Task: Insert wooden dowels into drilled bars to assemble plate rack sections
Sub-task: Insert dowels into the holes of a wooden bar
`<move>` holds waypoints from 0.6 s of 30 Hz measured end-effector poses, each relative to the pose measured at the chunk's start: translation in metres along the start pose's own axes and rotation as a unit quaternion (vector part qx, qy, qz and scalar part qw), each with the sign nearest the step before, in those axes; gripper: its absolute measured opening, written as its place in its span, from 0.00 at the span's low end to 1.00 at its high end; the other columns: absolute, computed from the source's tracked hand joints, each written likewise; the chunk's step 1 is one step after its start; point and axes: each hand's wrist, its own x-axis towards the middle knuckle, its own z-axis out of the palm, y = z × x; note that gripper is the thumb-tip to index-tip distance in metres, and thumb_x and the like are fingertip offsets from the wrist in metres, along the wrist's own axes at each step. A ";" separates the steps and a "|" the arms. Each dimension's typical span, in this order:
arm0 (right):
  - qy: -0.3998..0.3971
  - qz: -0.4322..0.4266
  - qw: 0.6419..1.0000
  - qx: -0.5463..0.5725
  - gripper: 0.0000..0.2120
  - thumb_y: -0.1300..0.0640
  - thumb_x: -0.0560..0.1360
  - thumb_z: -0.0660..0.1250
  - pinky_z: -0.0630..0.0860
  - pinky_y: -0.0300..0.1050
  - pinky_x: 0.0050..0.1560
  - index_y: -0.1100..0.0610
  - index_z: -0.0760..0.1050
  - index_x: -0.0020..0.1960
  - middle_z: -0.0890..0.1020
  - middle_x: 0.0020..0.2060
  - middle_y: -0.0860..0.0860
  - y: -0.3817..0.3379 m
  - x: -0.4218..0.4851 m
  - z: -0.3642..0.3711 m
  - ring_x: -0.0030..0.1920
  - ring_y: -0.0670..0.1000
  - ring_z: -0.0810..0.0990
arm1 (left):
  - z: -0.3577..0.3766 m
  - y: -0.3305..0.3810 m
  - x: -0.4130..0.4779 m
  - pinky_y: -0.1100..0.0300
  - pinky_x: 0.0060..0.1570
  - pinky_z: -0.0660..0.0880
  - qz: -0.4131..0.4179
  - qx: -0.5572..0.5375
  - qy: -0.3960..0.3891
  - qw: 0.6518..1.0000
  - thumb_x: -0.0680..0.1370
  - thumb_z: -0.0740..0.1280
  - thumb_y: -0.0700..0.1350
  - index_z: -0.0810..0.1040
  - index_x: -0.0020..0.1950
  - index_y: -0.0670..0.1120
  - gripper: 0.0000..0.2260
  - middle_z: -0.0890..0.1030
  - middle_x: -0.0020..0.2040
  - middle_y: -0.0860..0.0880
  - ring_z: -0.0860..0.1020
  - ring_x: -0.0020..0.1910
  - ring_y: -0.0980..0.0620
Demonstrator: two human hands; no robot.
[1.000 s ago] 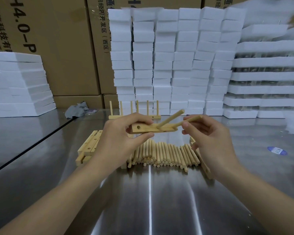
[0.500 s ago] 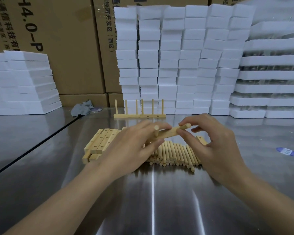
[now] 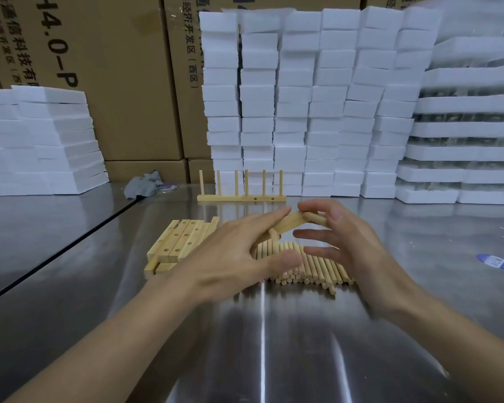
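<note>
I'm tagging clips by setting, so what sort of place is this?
Probably a small factory or warehouse assembly bench: printed cardboard cartons stacked behind, piles of white foam blocks, and a steel worktable holding batches of drilled bars and loose dowels for repeat work.

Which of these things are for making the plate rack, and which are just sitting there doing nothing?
For the job: the bar between the left hand and right hand, loose dowels, drilled bars, finished rack section.
Just lying about: grey rag, blue sticker, white foam blocks, cardboard boxes.
</note>
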 end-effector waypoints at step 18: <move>-0.041 0.067 0.992 0.095 0.41 0.31 0.66 0.78 0.72 0.57 0.70 0.54 0.76 0.71 0.83 0.65 0.55 -0.003 0.006 -0.015 0.68 0.56 0.81 | -0.010 0.009 0.005 0.52 0.49 0.75 -0.019 -0.257 -0.113 0.960 0.75 0.65 0.68 0.72 0.80 0.58 0.34 0.80 0.59 0.45 0.77 0.51 0.51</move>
